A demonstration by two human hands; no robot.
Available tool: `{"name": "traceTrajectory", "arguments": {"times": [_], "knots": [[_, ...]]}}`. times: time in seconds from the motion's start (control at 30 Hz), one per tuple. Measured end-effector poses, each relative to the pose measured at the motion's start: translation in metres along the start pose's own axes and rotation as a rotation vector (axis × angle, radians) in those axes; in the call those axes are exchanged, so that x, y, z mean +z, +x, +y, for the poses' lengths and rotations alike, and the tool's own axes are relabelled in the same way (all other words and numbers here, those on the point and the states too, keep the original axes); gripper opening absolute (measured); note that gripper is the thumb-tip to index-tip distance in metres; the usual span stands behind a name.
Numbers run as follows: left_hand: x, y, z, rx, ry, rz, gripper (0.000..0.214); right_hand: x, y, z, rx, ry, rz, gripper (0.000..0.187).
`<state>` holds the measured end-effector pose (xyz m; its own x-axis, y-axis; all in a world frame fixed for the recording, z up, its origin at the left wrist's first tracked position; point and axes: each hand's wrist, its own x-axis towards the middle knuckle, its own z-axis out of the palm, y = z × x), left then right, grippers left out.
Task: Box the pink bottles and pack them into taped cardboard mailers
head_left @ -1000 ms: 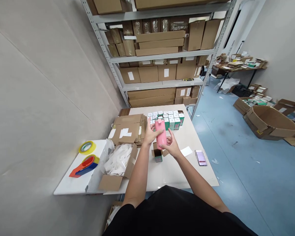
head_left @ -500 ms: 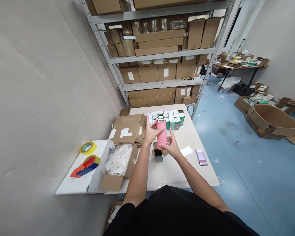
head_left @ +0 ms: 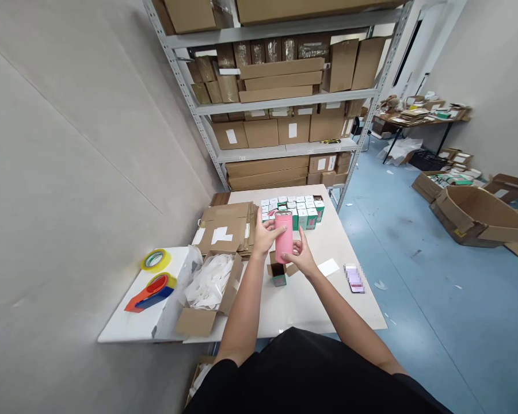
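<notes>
I hold a pink cylindrical bottle [head_left: 284, 236] upright above the white table [head_left: 311, 299] with both hands. My left hand [head_left: 265, 234] wraps its left side, fingers curled round it. My right hand [head_left: 301, 255] grips the lower right of the bottle. Directly beneath the bottle stands a small open carton [head_left: 278, 272] with its flaps spread. Behind the hands, a block of small green-and-white boxes [head_left: 297, 210] is lined up in rows on the table.
A stack of flat cardboard [head_left: 224, 230] and an open box of white bags [head_left: 209, 284] lie to the left. Tape rolls [head_left: 155, 260] and a red-blue dispenser [head_left: 149, 293] sit on a side table. A phone [head_left: 354, 278] and white card [head_left: 328, 266] lie right. Shelving [head_left: 280, 103] stands behind.
The bottle's top looked flipped open a second ago and now looks flat and closed. Both hands have stayed round the bottle above the open carton.
</notes>
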<state>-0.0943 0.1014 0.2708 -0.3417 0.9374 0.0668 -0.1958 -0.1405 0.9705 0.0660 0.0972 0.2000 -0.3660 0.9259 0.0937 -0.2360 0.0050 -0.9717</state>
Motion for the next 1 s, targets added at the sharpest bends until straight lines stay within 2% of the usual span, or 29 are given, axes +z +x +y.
{"name": "traceTrajectory", "arguments": {"times": [0.1, 0.23, 0.3, 0.47, 0.57, 0.67, 0.77, 0.87, 1.0], "knots": [[0.0, -0.002, 0.001, -0.017, -0.065, -0.034, 0.139, -0.001, -0.001, -0.001, 0.037, 0.091, -0.098, 0.133], [0.0, -0.003, 0.001, -0.031, 0.003, -0.045, 0.142, -0.001, -0.004, -0.001, 0.012, 0.01, 0.015, 0.141], [0.0, -0.002, 0.001, -0.025, 0.041, -0.041, 0.146, -0.001, -0.004, 0.0, -0.002, -0.017, 0.025, 0.143], [-0.004, -0.002, -0.001, -0.048, -0.055, -0.099, 0.137, 0.0, -0.005, 0.005, 0.05, 0.103, -0.11, 0.13], [-0.006, -0.003, -0.004, -0.045, -0.04, -0.12, 0.131, 0.001, -0.005, 0.01, 0.038, 0.046, -0.035, 0.136], [-0.009, -0.004, -0.006, -0.001, 0.042, -0.06, 0.138, 0.002, -0.006, 0.015, 0.004, -0.072, 0.049, 0.142], [-0.013, -0.003, -0.009, -0.01, 0.009, -0.056, 0.138, 0.0, -0.006, 0.017, 0.013, -0.058, -0.015, 0.139], [-0.016, -0.004, -0.015, -0.008, -0.06, -0.095, 0.129, -0.001, -0.006, 0.016, 0.026, -0.016, -0.071, 0.131], [-0.02, -0.004, -0.02, 0.016, 0.02, -0.055, 0.093, -0.002, -0.006, 0.022, 0.028, -0.101, 0.011, 0.13]]}}
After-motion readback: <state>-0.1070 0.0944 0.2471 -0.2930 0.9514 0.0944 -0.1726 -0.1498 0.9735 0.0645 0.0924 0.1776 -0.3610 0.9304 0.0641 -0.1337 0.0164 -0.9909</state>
